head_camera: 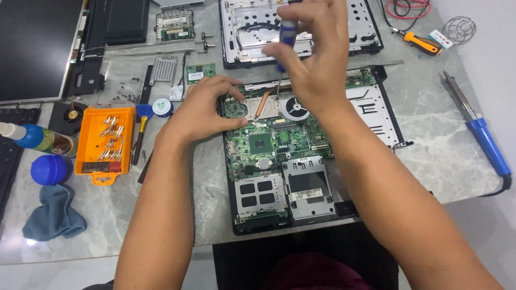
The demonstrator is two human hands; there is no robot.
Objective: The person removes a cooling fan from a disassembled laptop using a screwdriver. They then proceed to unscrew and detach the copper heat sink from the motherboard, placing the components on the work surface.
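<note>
Opened laptop base at near centre of grey marbled surface. Left hand pressed flat on its green board, fingers spread. Right hand closed round blue screwdriver, tip down. Orange bit tray left, blue soldering iron right.

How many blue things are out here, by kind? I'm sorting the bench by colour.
Blue-handled screwdriver in the right hand: 1
Blue-handled soldering iron: 1
Blue round cap: 1
Blue cloth: 1
Total: 4
</note>
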